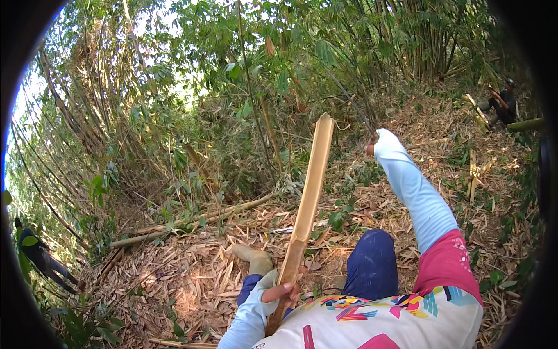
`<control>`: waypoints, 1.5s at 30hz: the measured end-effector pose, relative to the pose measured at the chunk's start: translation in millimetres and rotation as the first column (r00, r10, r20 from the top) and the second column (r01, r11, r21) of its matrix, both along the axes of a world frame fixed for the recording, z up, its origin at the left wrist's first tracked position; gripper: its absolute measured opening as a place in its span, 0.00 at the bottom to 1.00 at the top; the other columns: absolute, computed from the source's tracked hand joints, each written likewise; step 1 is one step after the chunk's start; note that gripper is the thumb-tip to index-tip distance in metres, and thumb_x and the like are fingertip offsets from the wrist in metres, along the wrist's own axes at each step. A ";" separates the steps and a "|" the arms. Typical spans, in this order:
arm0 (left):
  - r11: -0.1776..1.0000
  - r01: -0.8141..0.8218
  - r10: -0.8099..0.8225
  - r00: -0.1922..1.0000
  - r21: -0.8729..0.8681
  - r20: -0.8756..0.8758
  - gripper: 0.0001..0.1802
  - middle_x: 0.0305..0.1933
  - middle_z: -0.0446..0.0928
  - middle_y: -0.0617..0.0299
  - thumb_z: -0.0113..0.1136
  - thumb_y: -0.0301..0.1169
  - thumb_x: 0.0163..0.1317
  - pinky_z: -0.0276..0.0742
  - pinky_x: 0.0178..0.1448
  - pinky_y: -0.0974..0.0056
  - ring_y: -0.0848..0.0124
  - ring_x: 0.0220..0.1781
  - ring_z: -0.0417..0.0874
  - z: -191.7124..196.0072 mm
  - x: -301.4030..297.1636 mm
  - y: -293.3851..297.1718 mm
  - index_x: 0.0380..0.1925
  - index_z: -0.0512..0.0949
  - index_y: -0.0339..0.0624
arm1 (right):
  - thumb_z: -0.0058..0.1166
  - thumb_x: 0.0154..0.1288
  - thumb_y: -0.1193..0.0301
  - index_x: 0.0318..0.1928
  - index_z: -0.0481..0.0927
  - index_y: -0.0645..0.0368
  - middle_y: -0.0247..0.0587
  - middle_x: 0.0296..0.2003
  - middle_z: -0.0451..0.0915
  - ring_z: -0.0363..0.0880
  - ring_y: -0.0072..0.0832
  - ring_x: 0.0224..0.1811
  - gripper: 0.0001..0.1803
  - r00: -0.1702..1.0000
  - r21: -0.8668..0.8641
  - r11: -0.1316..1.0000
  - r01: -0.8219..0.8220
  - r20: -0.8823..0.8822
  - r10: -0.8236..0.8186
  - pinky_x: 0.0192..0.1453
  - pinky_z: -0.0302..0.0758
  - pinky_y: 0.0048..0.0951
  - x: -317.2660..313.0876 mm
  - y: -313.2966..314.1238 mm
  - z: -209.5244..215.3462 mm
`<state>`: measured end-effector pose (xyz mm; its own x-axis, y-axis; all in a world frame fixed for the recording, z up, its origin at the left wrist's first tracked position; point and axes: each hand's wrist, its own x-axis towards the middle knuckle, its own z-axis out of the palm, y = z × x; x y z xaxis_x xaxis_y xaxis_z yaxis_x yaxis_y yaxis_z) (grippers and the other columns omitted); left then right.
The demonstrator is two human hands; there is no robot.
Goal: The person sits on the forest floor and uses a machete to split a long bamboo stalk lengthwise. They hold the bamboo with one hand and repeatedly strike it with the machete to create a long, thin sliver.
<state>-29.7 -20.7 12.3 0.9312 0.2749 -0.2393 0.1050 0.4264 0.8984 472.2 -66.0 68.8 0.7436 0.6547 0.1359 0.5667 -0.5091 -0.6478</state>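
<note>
Gripping one long split bamboo piece (308, 203) near its low end with the left hand (280, 292), tilted up in front of the body and hiding some leaf litter (186, 273) behind. Right hand (379, 144) up and curled, can't tell around what. Around: two other people, one far left (43, 259), one far right (507, 106), plus fallen poles (232, 210), dense bamboo thicket (203, 128) behind, one boot (253, 257) showing.

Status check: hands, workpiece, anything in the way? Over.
Left hand gripping split bamboo piece low down. Right hand raised, clear of it; grip unclear. Bamboo slanting upward. Dry leaf litter on the ground; no obstruction apparent between hands.
</note>
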 end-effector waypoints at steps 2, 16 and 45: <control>0.999 -0.035 0.035 0.999 -0.037 0.000 0.39 0.27 0.73 0.60 0.62 0.44 0.62 0.72 0.32 0.69 0.71 0.27 0.75 2.7 -6.0 3.3 0.68 0.62 0.34 | 0.70 0.53 0.66 0.36 0.77 0.59 0.36 0.23 0.77 0.76 0.27 0.26 0.16 0.990 0.162 0.985 -0.062 -0.113 0.081 0.32 0.74 0.33 -43.2 -12.9 -28.5; 0.977 -0.201 0.204 0.978 -0.070 0.042 0.43 0.28 0.75 0.57 0.63 0.42 0.56 0.79 0.30 0.66 0.69 0.26 0.79 11.8 -22.0 39.6 0.68 0.62 0.32 | 0.68 0.58 0.70 0.30 0.74 0.58 0.33 0.18 0.75 0.72 0.22 0.14 0.13 0.741 0.479 0.871 -0.106 -0.546 0.390 0.19 0.70 0.27 -186.5 -37.8 -179.9; 0.961 -0.266 0.268 0.964 -0.074 0.007 0.26 0.25 0.65 0.65 0.56 0.33 0.64 0.62 0.27 0.68 0.76 0.20 0.64 -8.2 -17.4 20.9 0.62 0.69 0.38 | 0.58 0.50 0.73 0.28 0.85 0.56 0.46 0.28 0.84 0.86 0.42 0.34 0.04 0.629 -0.565 0.662 -0.493 0.295 0.720 0.41 0.79 0.48 -287.5 10.4 -6.7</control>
